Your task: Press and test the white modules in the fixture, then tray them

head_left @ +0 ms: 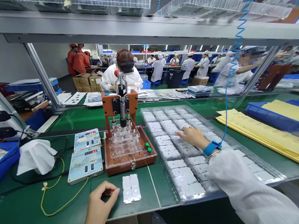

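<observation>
On the green mat, a white panel of small circuit boards (130,189) lies flat in front of the brown press fixture. My left hand (103,199) rests just left of that panel, thumb and forefinger tips drawn together, with nothing visible between them. To the right, a clear plastic tray (179,198) holds several stacks of similar white panels (187,181). Over the middle of this tray reaches my right hand (192,136), fingers extended towards the stacks. Whether its fingertips touch a panel is unclear. A blue wrist strap (212,148) with a coiled cord circles that wrist.
The press fixture (131,161) has a lever clamp and green buttons. Left of it sit two meter boxes (85,164), a yellow wire (53,214) and white cloth (36,157). Yellow sheets (276,140) lie at right. A metal shelf (134,27) spans overhead. Other people work beyond.
</observation>
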Demonstrator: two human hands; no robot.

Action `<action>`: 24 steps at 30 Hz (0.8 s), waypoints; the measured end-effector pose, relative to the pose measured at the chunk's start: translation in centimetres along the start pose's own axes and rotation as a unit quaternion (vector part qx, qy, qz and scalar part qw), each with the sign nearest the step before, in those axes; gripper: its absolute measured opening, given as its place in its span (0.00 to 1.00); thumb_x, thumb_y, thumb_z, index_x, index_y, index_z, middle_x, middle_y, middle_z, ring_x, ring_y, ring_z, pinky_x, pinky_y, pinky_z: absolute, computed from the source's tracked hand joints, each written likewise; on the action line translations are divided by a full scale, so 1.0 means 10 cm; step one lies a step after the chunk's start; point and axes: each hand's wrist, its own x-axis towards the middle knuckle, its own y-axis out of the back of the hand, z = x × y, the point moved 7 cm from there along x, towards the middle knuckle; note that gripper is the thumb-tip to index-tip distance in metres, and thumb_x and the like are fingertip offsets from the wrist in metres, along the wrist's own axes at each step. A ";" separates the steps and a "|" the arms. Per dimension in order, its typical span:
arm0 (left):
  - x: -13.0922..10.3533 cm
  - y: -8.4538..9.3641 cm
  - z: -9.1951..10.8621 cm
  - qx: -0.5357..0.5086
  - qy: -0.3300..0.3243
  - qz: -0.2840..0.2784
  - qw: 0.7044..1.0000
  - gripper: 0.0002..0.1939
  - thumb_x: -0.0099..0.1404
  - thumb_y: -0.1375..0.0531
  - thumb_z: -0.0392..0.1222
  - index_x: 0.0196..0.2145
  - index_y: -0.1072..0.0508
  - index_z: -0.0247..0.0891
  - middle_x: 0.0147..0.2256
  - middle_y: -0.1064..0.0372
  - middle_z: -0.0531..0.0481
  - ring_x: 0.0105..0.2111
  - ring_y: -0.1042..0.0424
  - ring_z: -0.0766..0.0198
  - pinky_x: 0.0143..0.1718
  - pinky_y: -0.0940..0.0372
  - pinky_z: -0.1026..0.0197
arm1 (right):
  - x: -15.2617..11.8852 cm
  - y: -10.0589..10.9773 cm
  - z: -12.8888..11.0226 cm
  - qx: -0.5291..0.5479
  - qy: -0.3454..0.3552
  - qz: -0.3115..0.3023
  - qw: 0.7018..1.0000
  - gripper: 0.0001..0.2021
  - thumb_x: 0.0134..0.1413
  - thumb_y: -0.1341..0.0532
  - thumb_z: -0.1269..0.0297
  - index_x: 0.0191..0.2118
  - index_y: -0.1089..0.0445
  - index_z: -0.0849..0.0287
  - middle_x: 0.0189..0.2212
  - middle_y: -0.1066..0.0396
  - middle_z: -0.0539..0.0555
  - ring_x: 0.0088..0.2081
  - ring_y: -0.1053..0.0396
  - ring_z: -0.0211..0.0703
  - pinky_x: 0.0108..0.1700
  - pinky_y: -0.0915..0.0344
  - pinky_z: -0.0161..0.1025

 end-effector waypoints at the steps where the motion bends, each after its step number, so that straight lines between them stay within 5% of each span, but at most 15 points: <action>1: 0.00 0.00 0.00 0.000 0.001 0.000 1.000 0.11 0.58 0.43 0.44 0.21 0.32 0.38 0.20 0.34 0.53 0.22 0.35 0.64 0.25 0.39 0.65 | 0.02 -0.01 0.00 0.003 0.003 -0.008 1.000 0.25 0.59 0.54 0.44 0.48 0.32 0.57 0.46 0.33 0.64 0.47 0.36 0.62 0.44 0.41 0.51; 6: 0.01 0.00 0.00 0.001 0.008 0.003 1.000 0.11 0.58 0.43 0.45 0.21 0.31 0.39 0.20 0.34 0.52 0.22 0.35 0.64 0.24 0.39 0.65 | 0.04 0.00 0.01 0.004 0.011 -0.016 1.000 0.26 0.58 0.54 0.42 0.48 0.31 0.54 0.46 0.32 0.63 0.47 0.35 0.61 0.43 0.40 0.50; 14: 0.00 0.00 -0.02 0.005 0.001 0.003 1.000 0.11 0.58 0.43 0.45 0.21 0.31 0.39 0.20 0.34 0.52 0.22 0.36 0.64 0.24 0.40 0.65 | 0.04 0.02 -0.12 -0.023 0.011 0.014 1.000 0.26 0.57 0.49 0.44 0.45 0.29 0.62 0.47 0.34 0.69 0.51 0.39 0.64 0.48 0.44 0.54; 20: 0.00 0.00 -0.02 -0.002 0.000 0.003 1.000 0.11 0.58 0.43 0.45 0.21 0.31 0.39 0.20 0.34 0.53 0.21 0.36 0.65 0.24 0.40 0.65 | 0.08 0.00 -0.13 0.008 0.070 -0.044 0.997 0.23 0.60 0.52 0.46 0.41 0.27 0.57 0.36 0.26 0.57 0.43 0.31 0.51 0.46 0.40 0.42; 24: 0.00 -0.01 -0.04 -0.001 -0.001 0.000 1.000 0.10 0.58 0.43 0.44 0.22 0.31 0.38 0.21 0.34 0.53 0.22 0.35 0.65 0.25 0.40 0.65 | 0.06 0.02 -0.10 0.005 0.076 -0.041 0.996 0.24 0.60 0.52 0.44 0.40 0.27 0.57 0.35 0.26 0.58 0.42 0.30 0.52 0.43 0.39 0.42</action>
